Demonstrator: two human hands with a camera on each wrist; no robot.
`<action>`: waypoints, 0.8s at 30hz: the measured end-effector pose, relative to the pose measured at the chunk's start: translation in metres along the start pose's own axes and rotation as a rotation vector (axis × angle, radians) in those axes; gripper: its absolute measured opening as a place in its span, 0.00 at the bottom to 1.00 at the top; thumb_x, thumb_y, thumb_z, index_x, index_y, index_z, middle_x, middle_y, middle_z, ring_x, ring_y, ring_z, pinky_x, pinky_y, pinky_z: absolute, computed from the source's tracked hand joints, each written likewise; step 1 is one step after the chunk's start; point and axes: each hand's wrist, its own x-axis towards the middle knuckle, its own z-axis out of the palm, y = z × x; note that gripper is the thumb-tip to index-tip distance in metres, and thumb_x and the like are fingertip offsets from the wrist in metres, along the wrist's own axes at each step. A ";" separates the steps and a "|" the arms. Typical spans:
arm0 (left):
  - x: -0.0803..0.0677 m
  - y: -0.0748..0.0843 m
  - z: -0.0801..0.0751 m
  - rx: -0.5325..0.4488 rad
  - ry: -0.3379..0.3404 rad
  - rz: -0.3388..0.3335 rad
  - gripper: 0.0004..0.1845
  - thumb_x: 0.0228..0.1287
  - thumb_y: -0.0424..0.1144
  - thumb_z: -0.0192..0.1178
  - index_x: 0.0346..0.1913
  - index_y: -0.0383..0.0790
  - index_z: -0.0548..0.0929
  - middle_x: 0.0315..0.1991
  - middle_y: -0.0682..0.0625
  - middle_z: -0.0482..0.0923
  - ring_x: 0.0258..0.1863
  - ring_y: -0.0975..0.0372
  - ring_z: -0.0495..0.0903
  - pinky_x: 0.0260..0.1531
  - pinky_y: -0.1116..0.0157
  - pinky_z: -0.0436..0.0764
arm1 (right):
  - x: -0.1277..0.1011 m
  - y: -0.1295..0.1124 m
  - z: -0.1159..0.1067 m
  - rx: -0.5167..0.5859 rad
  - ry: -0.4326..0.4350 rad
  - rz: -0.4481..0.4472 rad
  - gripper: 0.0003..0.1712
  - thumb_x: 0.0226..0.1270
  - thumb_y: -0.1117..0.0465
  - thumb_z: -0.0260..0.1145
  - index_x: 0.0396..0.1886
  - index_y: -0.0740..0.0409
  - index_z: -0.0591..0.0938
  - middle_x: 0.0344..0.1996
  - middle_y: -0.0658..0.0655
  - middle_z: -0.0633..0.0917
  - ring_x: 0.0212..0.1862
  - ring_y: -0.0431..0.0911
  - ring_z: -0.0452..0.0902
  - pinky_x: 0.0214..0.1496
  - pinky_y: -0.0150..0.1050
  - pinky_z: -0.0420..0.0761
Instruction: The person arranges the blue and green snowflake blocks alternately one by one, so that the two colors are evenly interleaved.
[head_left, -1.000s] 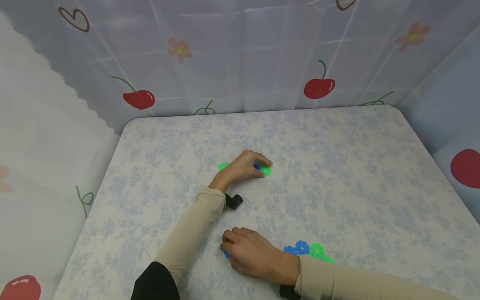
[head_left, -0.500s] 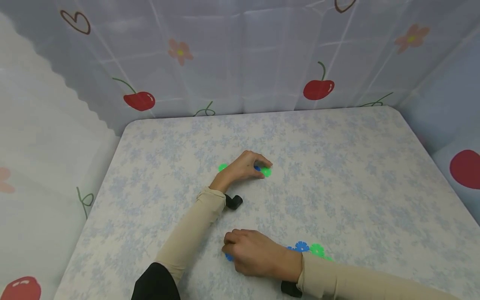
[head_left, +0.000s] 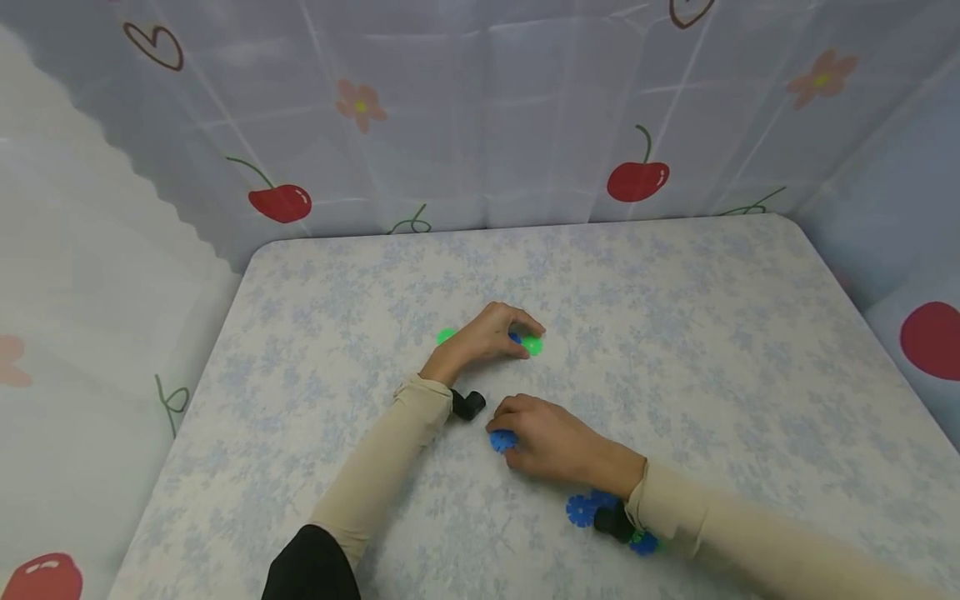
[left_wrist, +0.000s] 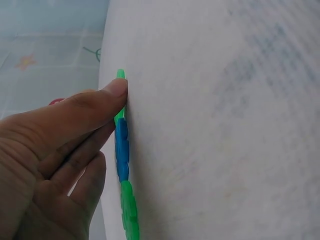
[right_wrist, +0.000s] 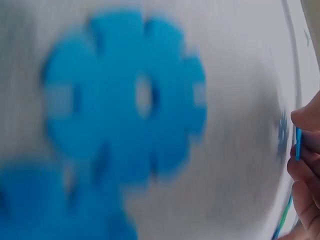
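My left hand [head_left: 486, 332] pinches a green flower-shaped plastic disc [head_left: 532, 345] at one end of a row. Side-on in the left wrist view, a blue disc [left_wrist: 122, 150] and another green disc [left_wrist: 129, 210] follow below the thumb. Part of the row is hidden under the hand, and a green disc [head_left: 446, 335] peeks out left of it. Nearer the body, my right hand [head_left: 555, 437] holds a blue flower-shaped disc [head_left: 503, 441] between thumb and fingers. The same blue disc [right_wrist: 298, 144] appears edge-on in the right wrist view.
Several blue and green discs lie beneath the right forearm, among them a blue disc [head_left: 581, 511]; one blue disc [right_wrist: 125, 97] looms large in the right wrist view. Black wrist devices [head_left: 468, 405] ride below both sleeves. A patterned tablecloth [head_left: 712, 350] covers the table; printed curtains surround it.
My right hand has moved forward and right with the blue disc, its forearm now passing over the loose discs. The left hand stays in place on the green disc.
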 end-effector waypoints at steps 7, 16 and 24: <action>0.001 0.002 -0.001 0.017 -0.005 0.011 0.20 0.46 0.33 0.69 0.47 0.41 0.82 0.46 0.52 0.81 0.45 0.64 0.79 0.40 0.74 0.78 | 0.005 0.033 -0.018 -0.017 0.072 0.145 0.17 0.52 0.61 0.65 0.45 0.53 0.82 0.44 0.50 0.79 0.48 0.43 0.74 0.47 0.38 0.77; 0.001 0.002 -0.001 0.009 -0.022 -0.004 0.22 0.45 0.32 0.69 0.48 0.41 0.82 0.46 0.52 0.81 0.45 0.65 0.79 0.42 0.74 0.77 | 0.011 0.065 -0.028 -0.030 0.191 0.275 0.17 0.52 0.61 0.67 0.44 0.57 0.82 0.42 0.54 0.80 0.44 0.47 0.76 0.45 0.41 0.79; 0.001 0.004 -0.003 -0.007 -0.023 -0.011 0.21 0.45 0.31 0.69 0.47 0.42 0.82 0.47 0.52 0.80 0.47 0.64 0.79 0.43 0.74 0.77 | 0.014 0.075 -0.038 0.004 0.257 0.358 0.20 0.52 0.64 0.66 0.47 0.63 0.80 0.44 0.59 0.79 0.44 0.50 0.76 0.44 0.43 0.79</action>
